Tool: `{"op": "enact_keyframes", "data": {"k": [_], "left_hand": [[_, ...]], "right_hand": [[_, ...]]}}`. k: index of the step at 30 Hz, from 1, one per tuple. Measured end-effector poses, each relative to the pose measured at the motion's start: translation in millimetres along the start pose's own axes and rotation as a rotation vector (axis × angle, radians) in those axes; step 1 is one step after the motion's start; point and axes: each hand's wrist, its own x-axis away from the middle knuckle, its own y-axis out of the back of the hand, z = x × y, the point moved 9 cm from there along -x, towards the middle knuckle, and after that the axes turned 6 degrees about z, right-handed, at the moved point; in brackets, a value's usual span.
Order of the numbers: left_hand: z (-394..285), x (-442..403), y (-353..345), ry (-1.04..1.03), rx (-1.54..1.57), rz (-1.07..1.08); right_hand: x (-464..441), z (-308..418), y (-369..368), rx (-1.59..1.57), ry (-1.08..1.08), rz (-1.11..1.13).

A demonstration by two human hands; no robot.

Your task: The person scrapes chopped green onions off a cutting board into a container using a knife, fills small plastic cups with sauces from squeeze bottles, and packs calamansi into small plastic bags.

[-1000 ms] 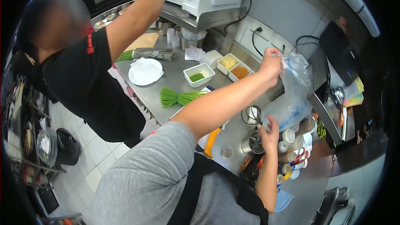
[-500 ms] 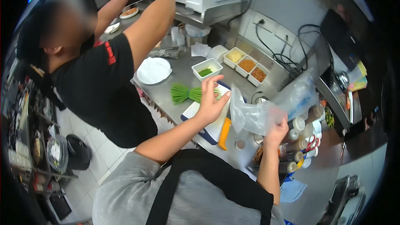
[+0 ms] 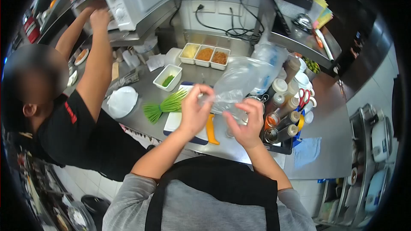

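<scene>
A clear plastic bag is stretched between my two hands above the counter. My left hand pinches its near left edge with thumb and fingers. My right hand has bent fingers at the near right edge, the thumb a little apart from them. Below my left hand, a bunch of green chives lies across a white cutting board with dark blue ends. A knife with a yellow handle rests on the board, its blade largely hidden by my left hand.
Behind sit a white tub of chopped greens and topping containers. Bottles and jars crowd the right, beside a blue cloth. A co-worker reaches toward the microwave at left, near a white plate.
My left hand has come from open above the board to the bag's edge. My right hand has brought the bag leftward to meet it. The view has turned right.
</scene>
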Motion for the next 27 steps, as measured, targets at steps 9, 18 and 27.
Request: {"op": "enact_keyframes", "data": {"k": [9,18,27], "left_hand": [[55,11,-43,0.405,-0.233,0.383],[38,26,-77,0.480,1.035,0.498],[82,17,-68,0.602,0.951,0.186]], "right_hand": [[54,-86,-39,-1.170,-0.806,0.132],[53,-120,-1,-0.192,-0.608,-0.079],[30,-88,-18,-0.168,-0.667,0.235]]}}
